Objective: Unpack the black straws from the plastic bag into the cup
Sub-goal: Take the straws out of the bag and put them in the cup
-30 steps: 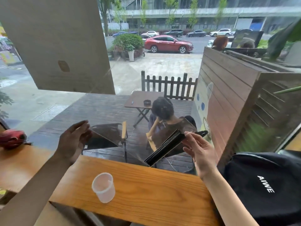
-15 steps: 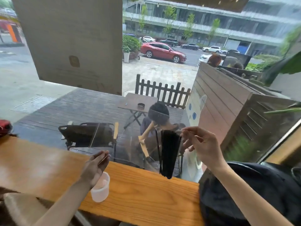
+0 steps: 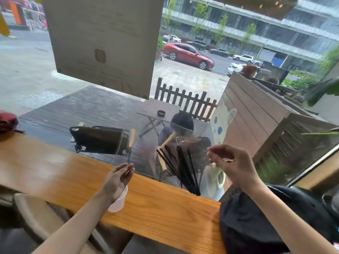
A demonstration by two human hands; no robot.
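Head view: right hand (image 3: 236,164) raised, fingers curled; whether they pinch the bag, cannot tell.
Black straws (image 3: 185,169): fanned left of them.
Left hand (image 3: 117,180): relaxed over cup (image 3: 119,203).

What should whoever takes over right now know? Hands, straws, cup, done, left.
Left hand: over the cup, fingers loosely extended, no grip on it visible.
Right hand: raised beside the straws, fingers curled; cannot tell what it pinches.
Black straws: fanned out, lower ends bunched at the far edge of the wooden counter, right of the cup. The plastic bag is too clear to make out.
Done: no straws in the cup.
Left: get all the straws into the cup.
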